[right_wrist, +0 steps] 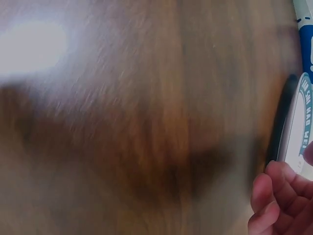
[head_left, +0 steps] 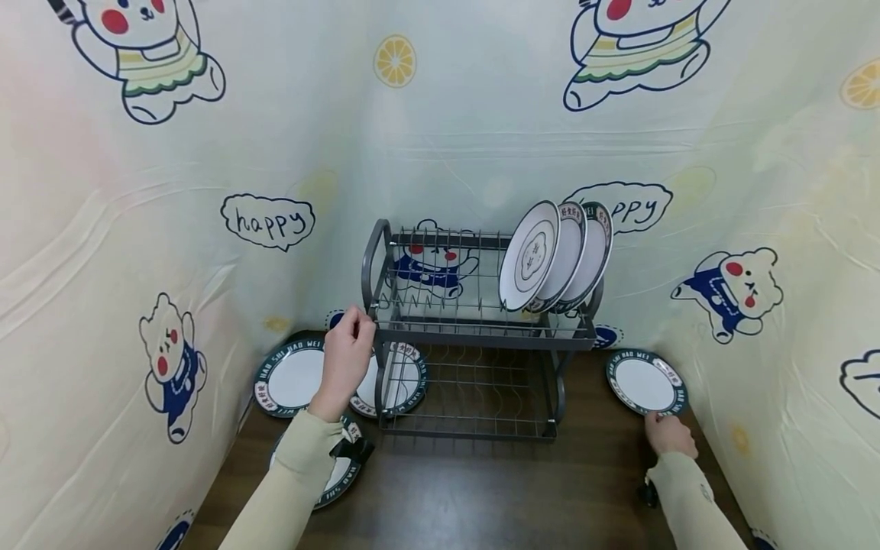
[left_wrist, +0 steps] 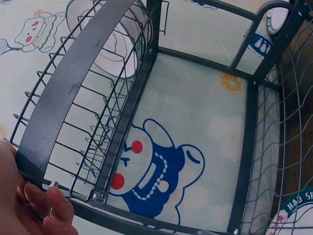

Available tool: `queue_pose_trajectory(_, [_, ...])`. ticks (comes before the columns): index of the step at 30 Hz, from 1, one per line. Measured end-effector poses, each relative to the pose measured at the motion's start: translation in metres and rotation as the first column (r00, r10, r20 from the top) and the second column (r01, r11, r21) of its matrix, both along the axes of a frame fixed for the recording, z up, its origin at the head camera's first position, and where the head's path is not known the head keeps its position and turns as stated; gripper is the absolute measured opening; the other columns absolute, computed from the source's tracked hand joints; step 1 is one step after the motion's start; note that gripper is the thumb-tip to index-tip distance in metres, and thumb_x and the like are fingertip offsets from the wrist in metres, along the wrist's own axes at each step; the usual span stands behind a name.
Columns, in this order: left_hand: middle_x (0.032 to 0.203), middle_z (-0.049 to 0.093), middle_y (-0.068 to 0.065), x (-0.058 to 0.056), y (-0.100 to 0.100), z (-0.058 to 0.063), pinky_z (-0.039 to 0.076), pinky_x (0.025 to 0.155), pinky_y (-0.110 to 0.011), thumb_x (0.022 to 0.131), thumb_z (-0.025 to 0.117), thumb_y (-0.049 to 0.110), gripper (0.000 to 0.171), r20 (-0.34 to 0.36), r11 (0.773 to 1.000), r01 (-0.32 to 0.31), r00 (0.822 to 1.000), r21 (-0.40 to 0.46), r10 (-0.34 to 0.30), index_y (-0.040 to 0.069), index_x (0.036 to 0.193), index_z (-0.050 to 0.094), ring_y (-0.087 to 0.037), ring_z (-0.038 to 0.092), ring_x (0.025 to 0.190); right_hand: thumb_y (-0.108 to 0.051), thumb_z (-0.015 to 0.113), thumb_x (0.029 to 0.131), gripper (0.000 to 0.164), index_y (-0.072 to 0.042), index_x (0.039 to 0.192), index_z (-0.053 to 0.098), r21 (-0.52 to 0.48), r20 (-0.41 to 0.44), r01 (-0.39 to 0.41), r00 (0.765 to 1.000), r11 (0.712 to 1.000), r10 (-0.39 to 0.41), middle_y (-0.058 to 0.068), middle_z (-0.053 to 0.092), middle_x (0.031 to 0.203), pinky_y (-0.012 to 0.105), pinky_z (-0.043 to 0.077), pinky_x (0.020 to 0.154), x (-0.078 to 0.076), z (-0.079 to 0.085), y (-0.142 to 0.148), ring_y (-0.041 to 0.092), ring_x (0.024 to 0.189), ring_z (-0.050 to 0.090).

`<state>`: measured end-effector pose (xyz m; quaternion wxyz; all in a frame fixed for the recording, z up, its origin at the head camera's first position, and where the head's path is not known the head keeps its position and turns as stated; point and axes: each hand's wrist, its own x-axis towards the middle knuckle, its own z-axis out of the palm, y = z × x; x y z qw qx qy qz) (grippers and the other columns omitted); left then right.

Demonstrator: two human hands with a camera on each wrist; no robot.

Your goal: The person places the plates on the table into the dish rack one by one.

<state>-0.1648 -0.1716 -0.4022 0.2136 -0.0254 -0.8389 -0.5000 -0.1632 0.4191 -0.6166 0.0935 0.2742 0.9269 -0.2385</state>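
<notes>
Green-rimmed plate: a small round plate (head_left: 646, 384) with a white centre and lettering on its dark rim, at the right of the head view, just beside the patterned cloth (head_left: 481, 153); whether its near edge is raised off the table cannot be told.
Right hand: the person's right hand (head_left: 670, 436) is at the plate's near edge, lower right of the head view, pinching the rim; in the right wrist view the thumb is on the upper face and the fingers are bent at the underside.
Left hand: the person's left hand (head_left: 348, 351) grasps the left end of the dish rack (head_left: 481, 338), left of centre, with fingers curled at the upper frame; it is well apart from the pinched plate.
Grey metal rack: two tiers, in the middle of the frame, between the two hands.
Upper tier: three standing plates (head_left: 564, 256) lean side by side at its right end, above and left of the right hand.
Left-hand plates: one flat plate (head_left: 297, 376) lies left of the left hand, a second plate (head_left: 406, 374) lies partly behind the rack's wires, and a third plate (head_left: 351, 466) is half hidden by the left sleeve (head_left: 289, 481).
Brown table: the wood-grained table (head_left: 467, 496) fills the lower middle.
</notes>
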Motion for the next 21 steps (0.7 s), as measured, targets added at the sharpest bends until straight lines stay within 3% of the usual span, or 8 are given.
queue_pose_trajectory(3, [0.069,0.042,-0.006,-0.0002,-0.0004,-0.0002,0.033,0.052,-0.030,0.102,0.044,0.010,0.019,0.001,1.000,0.003,1.000,0.000,-0.003,0.011,0.084,0.048,-0.021,0.040,0.055,-0.042,0.034,0.104,0.067,0.019,0.116,0.059,-0.009,0.015,-0.002,1.000,1.000,0.002,0.042,0.061,0.107,0.055,0.052,0.068,-0.0024,-0.0012,-0.0006,0.050,0.088,0.064])
queue_pose_trajectory(5, [0.068,0.042,-0.006,-0.0005,-0.0006,-0.0004,0.033,0.052,-0.030,0.102,0.044,0.010,0.019,-0.002,1.000,0.005,1.000,-0.002,-0.005,0.011,0.084,0.048,-0.021,0.040,0.055,-0.043,0.033,0.105,0.067,0.019,0.115,0.059,-0.026,0.028,-0.004,1.000,1.000,0.005,0.041,0.061,0.105,0.055,0.052,0.071,-0.0027,-0.0013,-0.0005,0.049,0.089,0.064])
queue_pose_trajectory(12, [0.067,0.042,-0.006,-0.0005,-0.0004,-0.0007,0.033,0.052,-0.030,0.102,0.044,0.010,0.020,-0.002,1.000,0.014,1.000,0.001,-0.014,0.011,0.083,0.049,-0.021,0.039,0.054,-0.043,0.028,0.106,0.061,0.001,0.079,0.062,-0.183,0.078,0.040,0.997,0.982,-0.026,0.013,0.065,0.069,0.042,0.050,0.066,0.0016,-0.0025,-0.0012,0.027,0.066,0.064])
queue_pose_trajectory(21, [0.067,0.043,-0.006,-0.0011,-0.0001,-0.0001,0.033,0.052,-0.030,0.101,0.044,0.008,0.019,-0.011,1.000,0.010,1.000,-0.002,-0.010,0.011,0.083,0.049,-0.022,0.040,0.055,-0.044,0.028,0.106,0.066,-0.002,0.072,0.065,-0.187,0.022,0.066,0.998,0.980,-0.063,0.007,0.066,0.062,0.050,0.050,0.078,-0.0022,-0.0024,-0.0023,0.023,0.060,0.065])
